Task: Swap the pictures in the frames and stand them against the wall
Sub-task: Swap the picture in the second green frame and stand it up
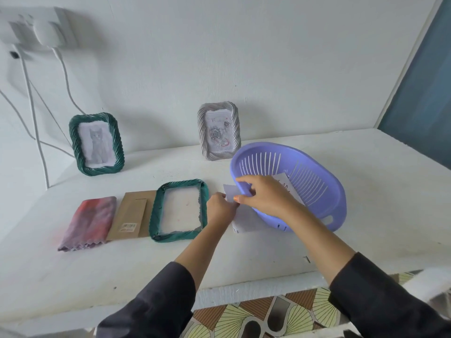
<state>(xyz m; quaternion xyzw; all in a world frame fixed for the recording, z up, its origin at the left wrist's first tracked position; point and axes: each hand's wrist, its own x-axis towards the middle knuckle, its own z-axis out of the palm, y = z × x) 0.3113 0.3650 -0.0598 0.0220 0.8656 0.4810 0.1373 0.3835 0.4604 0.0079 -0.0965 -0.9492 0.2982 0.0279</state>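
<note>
A green frame with a cat picture point(97, 144) and a grey frame with a rose picture point(219, 131) stand against the wall. A second green frame point(179, 210) lies flat and empty on the table, its brown cardboard backing point(131, 215) beside it on the left. A white picture sheet point(244, 217) sticks out from under the tilted purple basket point(310, 186). My left hand point(220, 209) pinches the sheet's left edge. My right hand point(264, 195) grips the basket's near rim and touches the sheet. Another paper point(283, 181) lies inside the basket.
A folded red-and-purple cloth point(89, 223) lies left of the backing. White cables point(36, 123) hang down the wall from a socket at the upper left. The table's front edge runs below my forearms, with patterned floor beneath.
</note>
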